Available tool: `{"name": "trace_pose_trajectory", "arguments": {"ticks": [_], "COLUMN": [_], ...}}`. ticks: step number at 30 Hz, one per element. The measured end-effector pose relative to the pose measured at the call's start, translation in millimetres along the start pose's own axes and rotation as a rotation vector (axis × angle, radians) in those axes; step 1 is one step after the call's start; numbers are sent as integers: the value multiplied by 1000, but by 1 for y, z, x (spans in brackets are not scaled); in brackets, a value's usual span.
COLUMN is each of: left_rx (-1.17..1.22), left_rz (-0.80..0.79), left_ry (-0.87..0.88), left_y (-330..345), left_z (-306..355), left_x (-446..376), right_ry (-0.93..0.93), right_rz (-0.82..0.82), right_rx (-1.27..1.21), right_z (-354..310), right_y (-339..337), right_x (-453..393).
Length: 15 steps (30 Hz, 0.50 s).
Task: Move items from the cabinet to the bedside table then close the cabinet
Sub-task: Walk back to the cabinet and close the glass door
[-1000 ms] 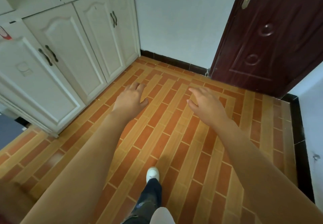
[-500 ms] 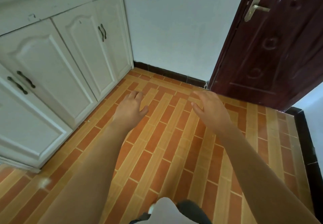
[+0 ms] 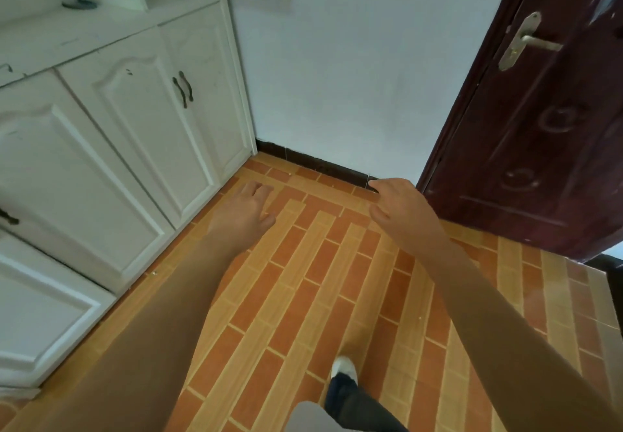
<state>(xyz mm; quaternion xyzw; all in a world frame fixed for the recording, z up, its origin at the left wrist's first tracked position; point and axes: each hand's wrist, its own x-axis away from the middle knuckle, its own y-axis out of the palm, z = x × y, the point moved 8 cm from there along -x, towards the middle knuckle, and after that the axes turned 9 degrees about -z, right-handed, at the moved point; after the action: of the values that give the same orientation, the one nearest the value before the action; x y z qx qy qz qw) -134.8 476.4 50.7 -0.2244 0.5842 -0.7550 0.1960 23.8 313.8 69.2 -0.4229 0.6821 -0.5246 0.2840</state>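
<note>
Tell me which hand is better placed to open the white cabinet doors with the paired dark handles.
Left, probably. The left hand hangs open and empty on the cabinet side, nearer the paired handles. The right hand, also empty, is over by the dark door.

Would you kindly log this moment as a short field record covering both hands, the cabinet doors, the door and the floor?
left hand: empty, fingers relaxed, held out over the floor, touching nothing
right hand: empty, fingers relaxed, held out in the air
cabinet doors: white, all those in view shut, dark handles
small dark object: lies on the cabinet top
door: dark red, metal lever handle
floor: orange and tan tiles
shoe: white, stepping forward
bedside table: not in view
</note>
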Motion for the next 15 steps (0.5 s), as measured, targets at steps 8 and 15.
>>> {"name": "trace_pose_trajectory", "arguments": {"ticks": [8, 15], "left_rx": [24, 52], "left_rz": [44, 74], "left_ry": [-71, -151], "left_y": [-32, -42], "left_z": [8, -14], "left_x": [-116, -186], "right_ry": [-116, -175], "right_rz": [-14, -21], "right_rx": [4, -14], "right_z": [43, 60], "right_y": [-37, -44], "right_x": [-124, -205]}}
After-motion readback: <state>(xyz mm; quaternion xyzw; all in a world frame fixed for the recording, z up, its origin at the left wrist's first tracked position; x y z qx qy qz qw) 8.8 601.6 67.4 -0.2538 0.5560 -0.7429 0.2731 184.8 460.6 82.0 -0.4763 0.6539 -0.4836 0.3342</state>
